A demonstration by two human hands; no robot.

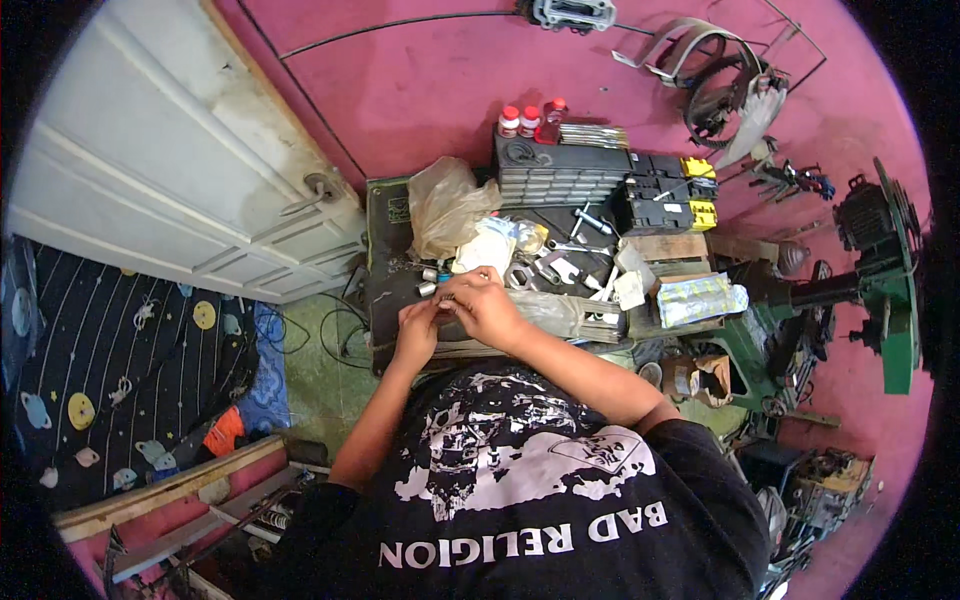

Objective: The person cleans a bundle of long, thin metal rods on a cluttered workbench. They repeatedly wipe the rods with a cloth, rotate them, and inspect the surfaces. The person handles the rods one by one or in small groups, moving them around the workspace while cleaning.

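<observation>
Over the near edge of the workbench (388,290), my left hand (418,328) and my right hand (484,308) meet with bent fingers pinched together. Whatever sits between the fingertips is too small or covered to make out. Just beyond them are small metal cylinders (429,282) and a whitish cloth or paper (484,250). A long bundle in clear plastic (560,316) lies beside my right hand. Farther right are loose metal rings (518,276), a wrench (568,247) and a T-handled tool (592,218).
A crumpled plastic bag (450,205) and a dark drawer cabinet (560,175) stand at the back. Black-and-yellow cases (665,195) are right of it. A green machine (890,290) rises at the far right. The white door (180,160) is at left.
</observation>
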